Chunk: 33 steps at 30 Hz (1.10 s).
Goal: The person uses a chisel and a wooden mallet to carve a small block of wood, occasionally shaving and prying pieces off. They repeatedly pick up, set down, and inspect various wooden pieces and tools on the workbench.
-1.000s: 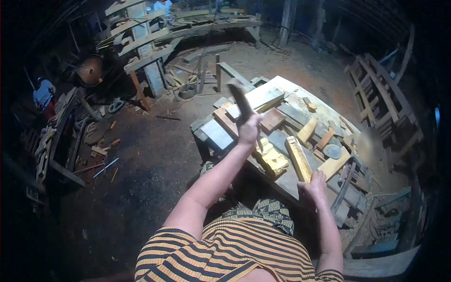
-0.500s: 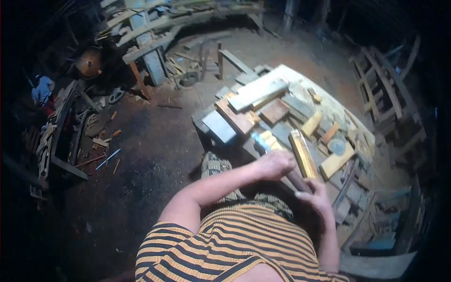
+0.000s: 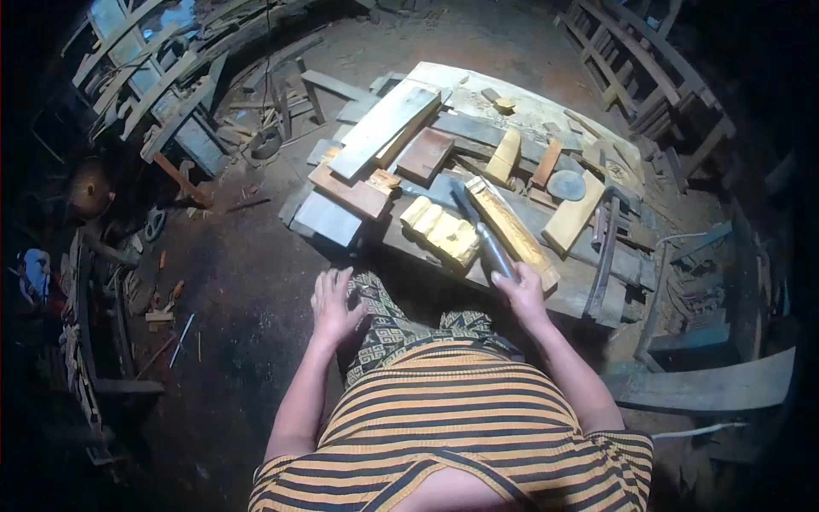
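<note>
My right hand point(image 3: 525, 297) is closed round the end of a chisel point(image 3: 496, 251), whose dark handle points away from me and whose blade slants up to the left. Beside the blade, on the near edge of the low workbench point(image 3: 418, 260), lies a yellow wood block point(image 3: 439, 230) with rounded, carved ridges. A long squared bar of yellow wood point(image 3: 512, 229) rests just right of the chisel. My left hand point(image 3: 335, 305) hangs over my knee, fingers apart, holding nothing.
Planks point(image 3: 388, 132), a reddish block point(image 3: 426, 155), a round grey disc point(image 3: 566, 185) and a dark clamp-like bar point(image 3: 602, 256) crowd the bench. Wood racks point(image 3: 657, 77) stand at the far right. Scraps and a thin rod point(image 3: 182, 341) lie on the floor at left.
My left hand has let go of the chisel and moved left to my knee. My right hand still holds it. The view has shifted, showing the carved block more fully.
</note>
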### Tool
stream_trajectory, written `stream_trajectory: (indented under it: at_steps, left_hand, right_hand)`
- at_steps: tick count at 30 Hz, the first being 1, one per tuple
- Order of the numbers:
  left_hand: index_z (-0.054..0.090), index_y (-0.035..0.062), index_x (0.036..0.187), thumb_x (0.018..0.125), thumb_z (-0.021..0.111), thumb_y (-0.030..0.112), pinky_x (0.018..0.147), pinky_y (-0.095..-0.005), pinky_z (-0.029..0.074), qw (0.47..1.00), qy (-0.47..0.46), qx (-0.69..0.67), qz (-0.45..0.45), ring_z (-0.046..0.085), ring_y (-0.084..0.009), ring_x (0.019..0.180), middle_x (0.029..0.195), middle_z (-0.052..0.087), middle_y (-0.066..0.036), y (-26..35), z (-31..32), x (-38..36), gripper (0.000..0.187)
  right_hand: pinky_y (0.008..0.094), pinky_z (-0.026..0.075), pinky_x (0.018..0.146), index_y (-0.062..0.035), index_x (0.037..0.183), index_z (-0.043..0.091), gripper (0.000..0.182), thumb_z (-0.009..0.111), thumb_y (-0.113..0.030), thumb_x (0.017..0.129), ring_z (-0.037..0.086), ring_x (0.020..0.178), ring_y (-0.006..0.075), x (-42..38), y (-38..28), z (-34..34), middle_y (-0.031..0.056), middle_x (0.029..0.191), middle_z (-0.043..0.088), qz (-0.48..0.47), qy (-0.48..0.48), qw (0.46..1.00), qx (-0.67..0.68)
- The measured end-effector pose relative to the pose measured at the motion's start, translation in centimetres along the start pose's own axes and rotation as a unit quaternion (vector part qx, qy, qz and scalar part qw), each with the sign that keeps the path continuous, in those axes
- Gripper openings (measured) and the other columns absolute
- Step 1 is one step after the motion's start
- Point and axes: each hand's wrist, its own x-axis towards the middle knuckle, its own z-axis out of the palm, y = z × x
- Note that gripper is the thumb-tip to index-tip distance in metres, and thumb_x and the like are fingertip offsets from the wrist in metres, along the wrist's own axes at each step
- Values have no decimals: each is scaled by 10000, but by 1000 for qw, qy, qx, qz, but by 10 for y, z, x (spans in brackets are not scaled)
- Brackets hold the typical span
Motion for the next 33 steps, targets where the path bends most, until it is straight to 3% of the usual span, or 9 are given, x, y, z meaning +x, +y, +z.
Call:
stream_trajectory:
  at_steps: [2, 3, 5, 14, 15, 19, 25, 31, 33]
  left_hand:
    - [333, 141, 1407, 678, 757, 371, 1046, -517, 292, 992, -76, -44, -87, 228, -369, 1350, 1453, 258, -189, -31, 22, -34, 874]
    - [301, 144, 1428, 730, 721, 403, 1071, -475, 278, 988, -83, -65, -116, 224, -376, 1360, 1482, 205, -199, -33, 30, -44, 855]
    - [280, 136, 1437, 775, 682, 418, 1091, -430, 259, 976, -37, -173, -129, 237, -398, 1355, 1485, 176, -231, -26, 33, -61, 824]
    - [208, 162, 1468, 815, 637, 367, 1107, -396, 223, 952, -50, -225, -203, 189, -380, 1385, 1499, 114, -254, -24, 30, -75, 808]
    - [209, 180, 1466, 789, 652, 423, 1088, -431, 272, 948, -33, -247, -200, 261, -396, 1354, 1509, 102, -224, -29, 35, -76, 845]
    - [187, 196, 1471, 773, 657, 430, 1085, -432, 278, 952, -22, -223, -208, 277, -396, 1346, 1505, 109, -229, -44, 46, -81, 874]
    - [164, 169, 1471, 753, 669, 429, 1085, -432, 273, 937, 16, -272, -217, 290, -379, 1339, 1484, 144, -249, -49, 51, -83, 915]
    - [132, 55, 1465, 759, 678, 361, 1052, -406, 324, 876, 48, -421, -231, 388, -315, 1276, 1414, 308, -239, -45, 50, -80, 943]
    - [118, 43, 1467, 775, 672, 314, 1017, -369, 369, 823, 53, -505, -256, 456, -278, 1214, 1355, 405, -214, -38, 45, -82, 927]
  right_hand:
    - [372, 440, 866, 28, 1201, 483, 501, 668, -194, 792, 575, 978, 265, 16, -9, 17, 189, 1045, 590, -99, 37, 993, -61]
    - [406, 430, 890, -13, 1260, 448, 521, 639, -155, 795, 542, 1047, 337, 24, 4, 19, 221, 1125, 535, -146, 66, 967, -199]
    - [458, 424, 880, -83, 1327, 392, 552, 572, -79, 805, 495, 1044, 413, 24, -11, 22, 232, 1142, 471, -251, 69, 917, -301]
    - [444, 390, 926, -80, 1369, 364, 617, 590, -51, 796, 477, 1085, 364, 32, 16, 26, 185, 1162, 497, -279, 121, 870, -387]
    - [444, 387, 931, -79, 1375, 358, 630, 597, -55, 793, 475, 1094, 361, 33, 19, 25, 183, 1179, 497, -280, 118, 866, -397]
    - [418, 396, 937, -69, 1374, 379, 638, 633, -97, 789, 510, 1094, 343, 38, 34, 16, 169, 1205, 526, -363, 127, 835, -393]
    - [419, 407, 924, -52, 1338, 420, 604, 638, -85, 776, 525, 1067, 348, 38, 34, 19, 169, 1206, 533, -358, 139, 843, -376]
    - [428, 413, 905, -54, 1324, 436, 595, 636, -82, 764, 529, 1038, 351, 36, 32, 19, 172, 1165, 545, -355, 145, 843, -377]
    - [429, 412, 905, -55, 1324, 437, 593, 634, -84, 766, 528, 1040, 351, 38, 33, 18, 172, 1167, 544, -357, 148, 843, -374]
